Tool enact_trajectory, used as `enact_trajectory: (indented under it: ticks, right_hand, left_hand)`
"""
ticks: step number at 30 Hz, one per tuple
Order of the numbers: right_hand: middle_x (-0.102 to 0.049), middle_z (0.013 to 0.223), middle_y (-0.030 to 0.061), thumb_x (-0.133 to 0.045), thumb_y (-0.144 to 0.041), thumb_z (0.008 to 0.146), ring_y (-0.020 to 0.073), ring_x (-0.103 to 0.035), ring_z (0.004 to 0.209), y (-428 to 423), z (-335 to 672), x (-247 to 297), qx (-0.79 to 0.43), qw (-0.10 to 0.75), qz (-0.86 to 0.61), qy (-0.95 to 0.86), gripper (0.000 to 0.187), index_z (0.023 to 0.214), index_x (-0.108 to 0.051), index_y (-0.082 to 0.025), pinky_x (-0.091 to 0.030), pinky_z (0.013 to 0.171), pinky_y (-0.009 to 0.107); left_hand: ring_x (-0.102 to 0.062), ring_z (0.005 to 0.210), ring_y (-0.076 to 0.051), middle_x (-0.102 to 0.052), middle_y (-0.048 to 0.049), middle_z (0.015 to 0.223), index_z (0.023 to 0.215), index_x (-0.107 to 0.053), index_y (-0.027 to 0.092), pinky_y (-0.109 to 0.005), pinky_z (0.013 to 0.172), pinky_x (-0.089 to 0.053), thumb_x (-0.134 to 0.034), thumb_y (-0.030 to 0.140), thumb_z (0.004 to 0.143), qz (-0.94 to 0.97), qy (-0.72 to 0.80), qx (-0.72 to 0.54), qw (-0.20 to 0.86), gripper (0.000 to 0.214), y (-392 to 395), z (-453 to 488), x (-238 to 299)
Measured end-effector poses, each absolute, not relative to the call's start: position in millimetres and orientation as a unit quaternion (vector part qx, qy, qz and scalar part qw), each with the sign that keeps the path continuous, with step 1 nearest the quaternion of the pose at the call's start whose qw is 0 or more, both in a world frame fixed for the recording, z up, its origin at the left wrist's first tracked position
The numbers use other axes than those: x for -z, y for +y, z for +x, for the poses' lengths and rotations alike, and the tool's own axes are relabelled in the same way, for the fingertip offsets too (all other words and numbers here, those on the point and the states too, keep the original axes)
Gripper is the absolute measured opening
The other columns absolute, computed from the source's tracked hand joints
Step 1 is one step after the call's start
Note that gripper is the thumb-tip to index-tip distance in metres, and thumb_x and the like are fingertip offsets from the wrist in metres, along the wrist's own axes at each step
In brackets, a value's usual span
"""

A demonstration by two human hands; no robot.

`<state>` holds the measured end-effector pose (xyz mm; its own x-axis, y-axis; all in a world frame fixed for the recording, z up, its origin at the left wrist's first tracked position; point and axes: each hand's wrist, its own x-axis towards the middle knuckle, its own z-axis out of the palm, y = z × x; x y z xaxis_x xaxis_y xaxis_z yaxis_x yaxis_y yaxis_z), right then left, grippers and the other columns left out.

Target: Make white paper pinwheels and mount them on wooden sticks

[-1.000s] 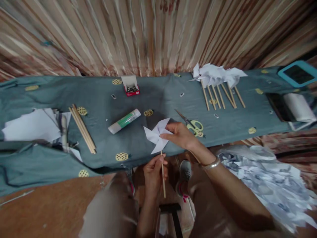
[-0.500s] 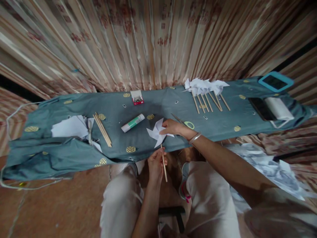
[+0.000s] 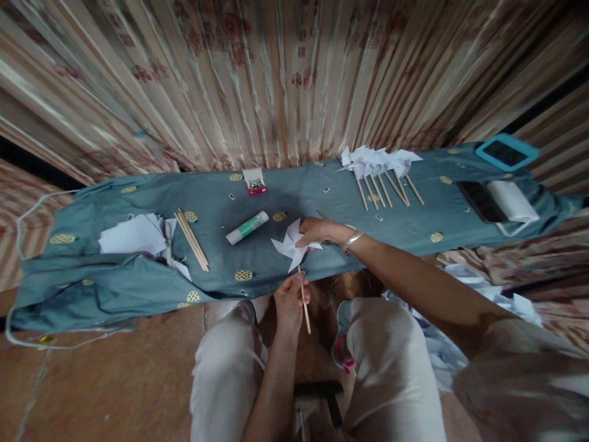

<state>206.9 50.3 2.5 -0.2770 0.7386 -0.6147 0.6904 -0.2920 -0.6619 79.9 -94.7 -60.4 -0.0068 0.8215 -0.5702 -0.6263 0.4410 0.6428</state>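
A white paper pinwheel [image 3: 289, 247] lies at the near edge of a long bench draped in teal cloth [image 3: 138, 282]. My right hand [image 3: 316, 232] is closed, pinching the pinwheel's centre against the cloth. Below the bench edge my left hand [image 3: 289, 302] is closed round the thin wooden stick [image 3: 304, 307] that runs up under the pinwheel. A white and green glue stick [image 3: 247, 227] lies just left of the pinwheel. Scissors are mostly hidden behind my right hand.
Several finished pinwheels on sticks [image 3: 377, 169] lie at the back right. A small red box of pins [image 3: 256, 183] stands at the back. Spare sticks [image 3: 192, 240] and paper sheets [image 3: 133, 234] lie left. A phone [image 3: 481, 201], paper roll [image 3: 513, 201] and blue tablet [image 3: 506, 151] sit far right.
The camera has pulled back and up, so the bench looks smaller and more of my legs shows. Both hands keep their hold on the pinwheel and stick.
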Motion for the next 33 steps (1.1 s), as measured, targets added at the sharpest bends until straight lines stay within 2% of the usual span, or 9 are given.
enact_trajectory:
  ticks: [9,15,22,28,33]
  right_hand:
    - [-0.055,0.044,-0.0055,-0.080,-0.015,0.067,0.0066,-0.049,0.042,56.0,203.8,0.8,-0.549,-0.013,-0.623,-0.557,0.030,0.054,-0.053,-0.016,-0.042,0.044,0.016]
    - [-0.061,0.050,-0.0023,-0.081,-0.016,0.067,0.0092,-0.055,0.047,56.7,204.2,2.4,-0.552,-0.012,-0.625,-0.552,0.026,0.056,-0.057,-0.016,-0.047,0.048,0.019]
    - [-0.060,0.049,-0.0025,-0.087,-0.025,0.060,0.0087,-0.054,0.047,57.2,206.6,6.8,-0.551,-0.002,-0.622,-0.557,0.029,0.055,-0.059,-0.017,-0.044,0.045,0.018]
    - [-0.057,0.045,-0.0037,-0.084,-0.017,0.063,0.0070,-0.051,0.043,52.9,201.8,-4.0,-0.553,-0.001,-0.624,-0.552,0.026,0.055,-0.059,-0.015,-0.043,0.042,0.017]
    - [-0.059,0.047,-0.0023,-0.087,-0.018,0.060,0.0096,-0.056,0.046,53.7,202.0,-2.8,-0.553,-0.003,-0.627,-0.549,0.028,0.056,-0.059,-0.015,-0.048,0.047,0.019]
  left_hand:
    - [-0.044,0.035,-0.003,-0.064,0.0003,0.058,0.072,-0.075,0.013,-0.019,0.036,-0.030,-0.091,0.046,0.043,0.108,0.475,-0.528,0.696,0.047,-95.1,80.8,68.2]
    - [-0.042,0.035,-0.002,-0.065,-0.0002,0.057,0.071,-0.075,0.013,-0.018,0.037,-0.030,-0.091,0.046,0.043,0.111,0.474,-0.531,0.694,0.046,-95.4,81.3,64.6]
    - [-0.045,0.037,-0.003,-0.066,-0.0009,0.060,0.074,-0.075,0.013,-0.018,0.038,-0.031,-0.090,0.046,0.048,0.118,0.473,-0.533,0.692,0.045,-98.1,83.5,66.3]
    - [-0.046,0.037,-0.004,-0.066,-0.0009,0.060,0.074,-0.075,0.013,-0.019,0.039,-0.032,-0.089,0.047,0.049,0.120,0.477,-0.529,0.691,0.045,-98.5,82.9,67.2]
    - [-0.044,0.034,-0.003,-0.064,-0.0011,0.058,0.069,-0.073,0.012,-0.019,0.036,-0.028,-0.090,0.046,0.044,0.120,0.493,-0.523,0.685,0.045,-95.2,77.2,60.3]
